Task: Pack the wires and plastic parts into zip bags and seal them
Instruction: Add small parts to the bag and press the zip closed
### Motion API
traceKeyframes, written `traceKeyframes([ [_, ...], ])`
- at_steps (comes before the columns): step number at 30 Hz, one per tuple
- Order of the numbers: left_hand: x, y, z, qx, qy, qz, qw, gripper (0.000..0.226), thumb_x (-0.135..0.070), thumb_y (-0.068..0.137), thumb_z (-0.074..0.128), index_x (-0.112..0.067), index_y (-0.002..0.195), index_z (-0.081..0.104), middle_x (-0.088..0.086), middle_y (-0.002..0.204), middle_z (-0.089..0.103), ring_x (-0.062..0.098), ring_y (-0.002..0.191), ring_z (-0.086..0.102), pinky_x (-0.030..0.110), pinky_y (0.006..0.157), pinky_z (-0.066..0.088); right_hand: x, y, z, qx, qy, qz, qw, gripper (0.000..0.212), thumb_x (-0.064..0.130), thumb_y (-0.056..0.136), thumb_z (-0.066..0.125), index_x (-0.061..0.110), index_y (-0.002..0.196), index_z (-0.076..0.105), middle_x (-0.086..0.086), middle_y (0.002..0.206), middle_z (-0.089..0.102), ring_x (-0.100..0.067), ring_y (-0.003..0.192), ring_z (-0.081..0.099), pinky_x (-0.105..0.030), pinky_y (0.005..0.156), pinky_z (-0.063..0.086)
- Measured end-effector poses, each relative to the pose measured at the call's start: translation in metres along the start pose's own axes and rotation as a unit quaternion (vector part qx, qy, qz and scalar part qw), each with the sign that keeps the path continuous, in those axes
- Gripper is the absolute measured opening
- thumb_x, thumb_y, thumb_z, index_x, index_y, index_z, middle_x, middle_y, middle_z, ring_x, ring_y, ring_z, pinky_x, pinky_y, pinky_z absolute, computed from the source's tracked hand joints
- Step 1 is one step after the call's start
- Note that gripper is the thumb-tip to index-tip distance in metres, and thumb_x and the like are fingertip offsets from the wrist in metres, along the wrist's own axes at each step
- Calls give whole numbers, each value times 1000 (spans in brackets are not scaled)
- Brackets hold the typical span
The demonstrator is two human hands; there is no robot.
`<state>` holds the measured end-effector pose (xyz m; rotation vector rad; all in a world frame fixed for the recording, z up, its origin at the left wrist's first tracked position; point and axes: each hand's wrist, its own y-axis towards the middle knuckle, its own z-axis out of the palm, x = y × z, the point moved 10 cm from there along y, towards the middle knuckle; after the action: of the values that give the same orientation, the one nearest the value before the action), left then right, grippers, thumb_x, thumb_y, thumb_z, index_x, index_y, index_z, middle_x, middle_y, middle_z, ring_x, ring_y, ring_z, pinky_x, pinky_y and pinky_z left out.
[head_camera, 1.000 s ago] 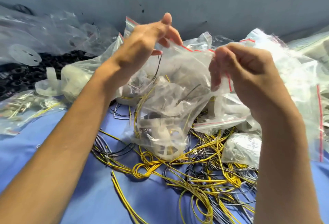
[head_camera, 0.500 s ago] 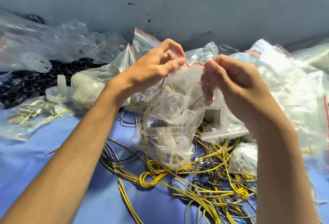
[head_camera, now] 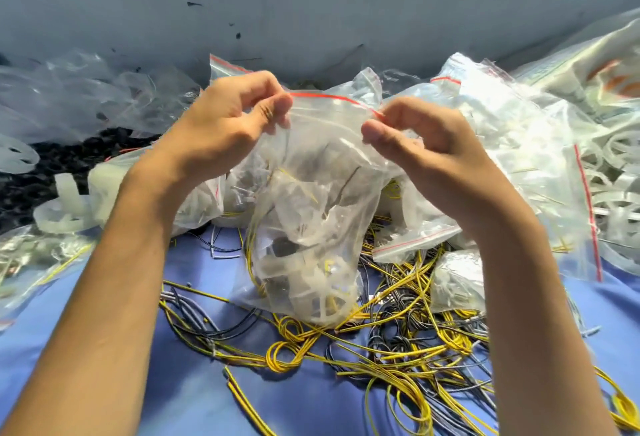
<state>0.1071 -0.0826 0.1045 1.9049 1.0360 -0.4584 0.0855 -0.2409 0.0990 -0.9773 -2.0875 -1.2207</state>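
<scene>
A clear zip bag [head_camera: 311, 193] with a red strip along its top hangs in front of me, holding white plastic parts and yellow and dark wires. My left hand [head_camera: 225, 127] pinches the bag's top edge at its left end. My right hand [head_camera: 419, 137] pinches the same edge at its right end, so the red strip runs taut between them. The bag's bottom rests on a tangle of loose yellow and grey wires [head_camera: 398, 342] on the blue cloth [head_camera: 104, 383].
Filled zip bags [head_camera: 512, 144] pile up at the right and behind the held bag. White plastic parts [head_camera: 69, 207] and black rings [head_camera: 31, 176] lie at the left, under crumpled clear bags [head_camera: 69, 96]. A grey wall [head_camera: 311, 2] closes the back.
Both hands have shifted along the bag's top edge and now hold it stretched flat between them; before, the mouth was bunched and loose. The bag has been lowered a little.
</scene>
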Motion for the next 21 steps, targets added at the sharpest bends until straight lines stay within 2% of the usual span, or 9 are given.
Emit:
traceKeyframes([
  [2,-2,0,-13,-39,-11,15,999,21,-22,95,49,-22,74,51,-10,72,56,-8,62,49,6,66,38,-12,1,-2,6,-40,32,999,21,37,85,62,17,81,63,-8,102,56,-13,97,55,-30,93,46],
  [3,-1,-1,-20,-59,-13,15,998,18,-26,92,49,-24,74,51,-12,70,57,-7,62,50,7,67,39,-18,0,-3,13,-64,49,997,20,42,82,60,23,80,62,-4,104,56,-13,102,55,-29,95,45],
  [5,4,-3,-32,-86,-9,6,996,17,-31,89,49,-26,73,51,-18,64,59,-6,62,50,10,67,39,-28,-2,-4,36,-92,68,993,16,38,86,60,24,78,62,11,85,62,0,82,59,-11,73,43],
  [7,10,-4,-33,-85,7,-4,996,19,-32,90,49,-27,72,50,-20,62,59,-6,61,49,9,66,37,-36,-6,-4,52,-59,84,993,17,25,90,61,21,74,61,15,64,63,9,60,57,-5,58,39],
  [9,10,-6,-33,-86,25,-4,996,23,-26,94,50,-26,72,50,-15,63,57,-8,60,48,7,64,35,-37,-7,-9,33,-13,85,996,19,14,91,62,20,72,63,12,63,65,1,65,62,-16,72,49],
  [11,1,-7,-42,-107,14,4,994,23,-21,94,50,-27,72,50,-18,58,57,-8,54,47,4,56,33,-23,-3,-22,-37,-4,35,999,26,4,89,62,24,73,64,12,63,66,-7,66,61,-30,73,53],
  [15,-23,-10,-66,-153,40,42,987,21,-26,93,50,-29,73,51,-23,60,57,-8,53,45,5,53,31,20,-1,-45,-167,-46,-89,981,24,14,84,62,37,77,60,14,64,64,-18,66,61,-32,65,52],
  [18,-16,-11,-50,-97,83,10,992,24,-14,97,49,-25,76,52,-13,69,55,-10,55,47,4,56,33,26,-5,-44,-193,-80,-101,973,26,9,85,62,34,80,59,17,68,59,-11,64,60,-33,63,51],
  [21,-22,-12,-56,-140,99,24,985,24,-23,95,49,-31,72,50,-18,65,58,-9,60,48,7,61,35,30,-9,-55,-241,-60,-111,962,28,7,86,61,34,84,57,16,67,58,-5,63,58,-24,63,48],
])
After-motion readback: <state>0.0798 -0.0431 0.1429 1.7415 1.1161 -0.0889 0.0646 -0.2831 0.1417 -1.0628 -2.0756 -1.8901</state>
